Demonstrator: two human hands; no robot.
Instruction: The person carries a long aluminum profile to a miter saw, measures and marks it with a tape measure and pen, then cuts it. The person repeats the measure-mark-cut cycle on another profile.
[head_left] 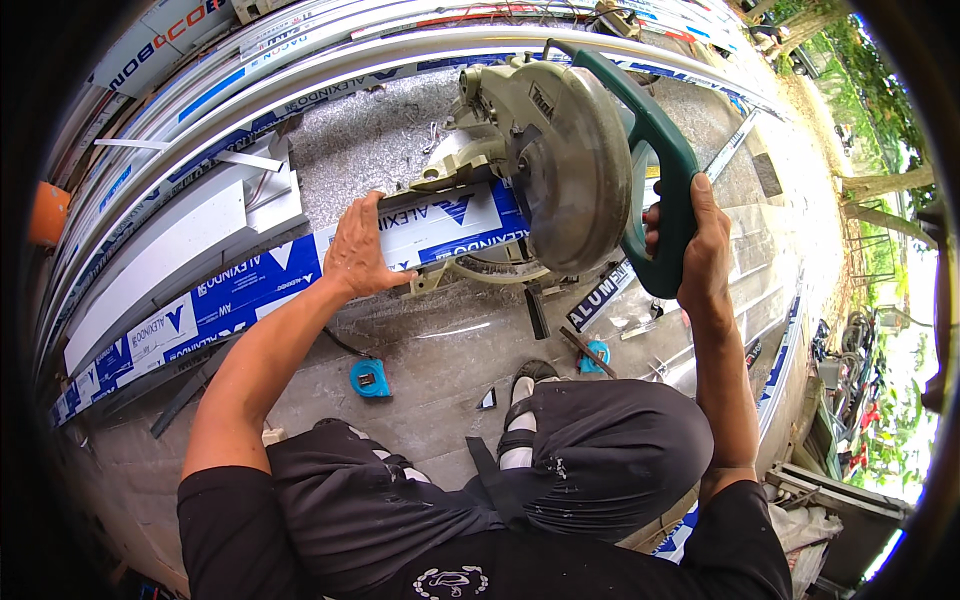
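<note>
My right hand [706, 245] is wrapped round the dark green handle [676, 165] of a miter saw [545, 95]. The saw's head and round guard [580, 180] are lowered over a long aluminium profile [250, 290], which wears blue-and-white protective film. On the left of the guard, my left hand [358, 250] grips the profile and holds it on the saw's base, thumb stretched toward the guard. The guard hides the blade and the spot where it meets the profile. The profile runs far out to the left.
A blue tape measure [370, 378] lies on the floor before my feet, and another tape measure [594, 356] lies farther right. White profile pieces [170, 260] rest behind the held one. Long bars [400, 48] are stacked at the back. Scraps and metal chips litter the floor [450, 350].
</note>
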